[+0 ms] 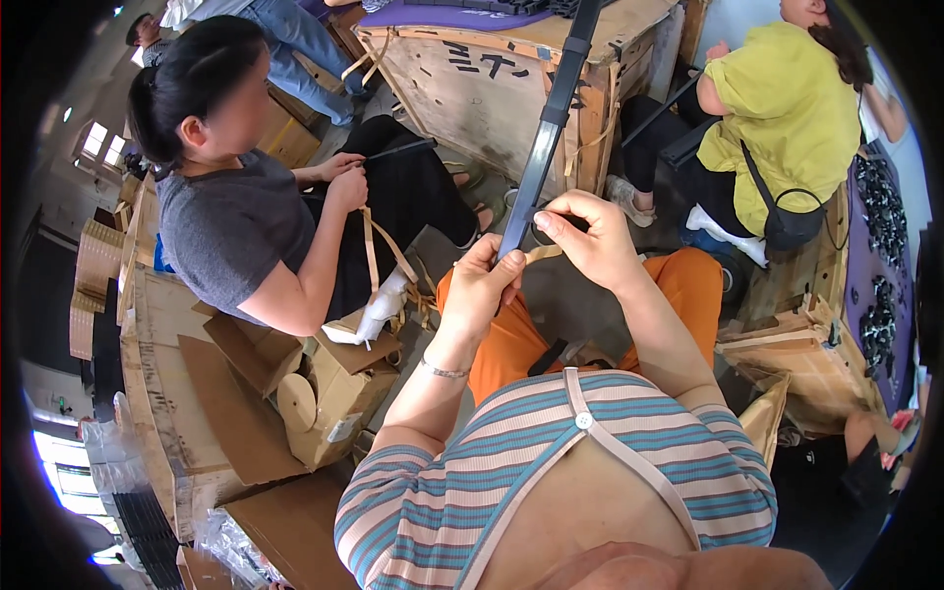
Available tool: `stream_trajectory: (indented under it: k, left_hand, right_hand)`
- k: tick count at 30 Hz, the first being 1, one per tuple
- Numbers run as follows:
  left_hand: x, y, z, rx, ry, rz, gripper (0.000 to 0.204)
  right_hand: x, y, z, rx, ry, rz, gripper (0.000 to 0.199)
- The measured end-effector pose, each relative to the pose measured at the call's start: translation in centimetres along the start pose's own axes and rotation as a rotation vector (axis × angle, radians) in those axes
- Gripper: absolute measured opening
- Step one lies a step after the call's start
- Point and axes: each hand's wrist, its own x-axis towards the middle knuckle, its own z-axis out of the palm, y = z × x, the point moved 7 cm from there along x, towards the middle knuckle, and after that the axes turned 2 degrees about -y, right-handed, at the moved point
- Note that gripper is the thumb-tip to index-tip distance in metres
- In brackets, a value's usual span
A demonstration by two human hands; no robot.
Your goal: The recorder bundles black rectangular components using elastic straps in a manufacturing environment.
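A long, flat black bar with a shiny face rises away from me, past the edge of the wooden crate ahead. Its near end is gripped by my left hand, thumb lying on top. Close beside that end, my right hand is closed in a pinch by the bar's right edge. A small dark piece shows at its fingertips, too little to name. Below the pinch a tan strip runs between my hands; whether either hand holds it is hidden.
A wooden crate with a purple cover stands ahead. At left a seated person handles a dark strip; a person in yellow sits at right. An opened cardboard box lies left of me. Another crate bears small black parts.
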Motion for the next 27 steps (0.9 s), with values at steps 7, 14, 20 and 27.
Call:
stream_trajectory:
  k: [7, 14, 20, 27]
  left_hand:
    - [0.0, -0.3, 0.0, -0.011, 0.011, -0.01, 0.013]
    - [0.6, -0.4, 0.4, -0.01, 0.012, -0.023, 0.013]
    - [0.1, 0.7, 0.4, 0.132, 0.114, -0.031, 0.014]
    - [0.6, -0.5, -0.2, 0.33, 0.101, 0.011, 0.016]
  right_hand:
    - [0.0, 0.0, -0.3, 0.028, 0.053, -0.019, 0.013]
    - [0.4, 0.9, -0.6, 0.035, 0.075, 0.041, 0.015]
    - [0.7, 1.7, 0.1, 0.017, 0.134, 0.084, 0.02]
    - [1.1, 3.4, 1.0, 0.12, 0.095, 0.141, 0.015]
